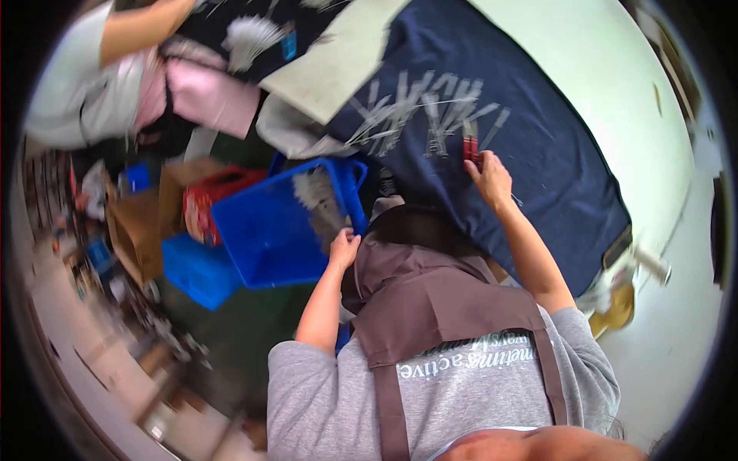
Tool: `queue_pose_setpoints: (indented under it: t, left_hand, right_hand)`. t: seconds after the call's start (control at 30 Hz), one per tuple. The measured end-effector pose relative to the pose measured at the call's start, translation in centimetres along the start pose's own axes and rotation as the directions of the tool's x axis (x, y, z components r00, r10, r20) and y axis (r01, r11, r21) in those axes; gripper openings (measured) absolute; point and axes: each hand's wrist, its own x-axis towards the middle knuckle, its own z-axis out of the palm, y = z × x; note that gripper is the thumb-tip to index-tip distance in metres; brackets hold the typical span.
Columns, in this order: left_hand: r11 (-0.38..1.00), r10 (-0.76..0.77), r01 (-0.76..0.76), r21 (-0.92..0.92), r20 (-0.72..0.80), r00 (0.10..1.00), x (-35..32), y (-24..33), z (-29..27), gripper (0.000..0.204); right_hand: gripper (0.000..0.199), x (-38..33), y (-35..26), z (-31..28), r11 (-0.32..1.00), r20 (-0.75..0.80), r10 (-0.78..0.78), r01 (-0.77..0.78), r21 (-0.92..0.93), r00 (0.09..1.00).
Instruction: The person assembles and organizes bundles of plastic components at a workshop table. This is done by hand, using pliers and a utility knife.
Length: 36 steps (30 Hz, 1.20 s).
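Observation:
My right hand is over the dark blue cloth, its fingers closed round the lower ends of a red-handled hand tool, seemingly pliers. The tool's jaws point away from me, beside a loose spread of thin clear plastic strips on the cloth. To the left, my left hand grips the near right rim of a tilted blue plastic crate. Inside the crate, along its right side, lies a heap of similar pale pieces; motion blurs their shape.
Another person's arm reaches over a dark surface at the upper left, near a white fanned bundle and a small blue object. Cardboard boxes, a red bag and a lighter blue bin stand left of the crate.

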Motion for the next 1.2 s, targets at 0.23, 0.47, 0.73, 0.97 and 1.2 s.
queue_pose_setpoints:
  t: [0.23,0.47,0.73,0.97,1.2]
  left_hand:
    - [0.660,-0.604,0.474,-0.584,-0.036,0.796,-12.1,-18.7,8.8,0.038]
    - [-0.173,-0.650,-0.098,-0.980,0.039,0.759,-8.0,-18.6,8.1,0.072]
    - [-0.546,-0.603,-0.081,-0.834,0.324,0.729,4.5,-23.4,10.2,0.090]
    - [-0.432,-0.654,0.134,-0.892,0.412,0.634,9.5,-25.5,15.6,0.094]
    - [-0.481,-0.576,0.005,-0.877,0.320,0.752,11.6,-27.2,19.1,0.084]
  right_hand:
    - [0.022,0.6,-4.9,-0.5,0.995,0.007,-0.098,0.098,0.011,0.995]
    - [0.044,-2.1,-21.0,7.9,0.711,0.359,-0.702,0.631,0.308,0.615]
    - [0.097,-0.5,-33.0,32.7,0.647,0.736,-0.542,0.760,0.057,0.406]
    - [0.116,2.1,-32.2,42.8,0.527,0.819,-0.362,0.823,-0.214,0.445]
    - [0.127,3.6,-32.6,46.1,0.589,0.899,-0.123,0.759,-0.276,0.421]
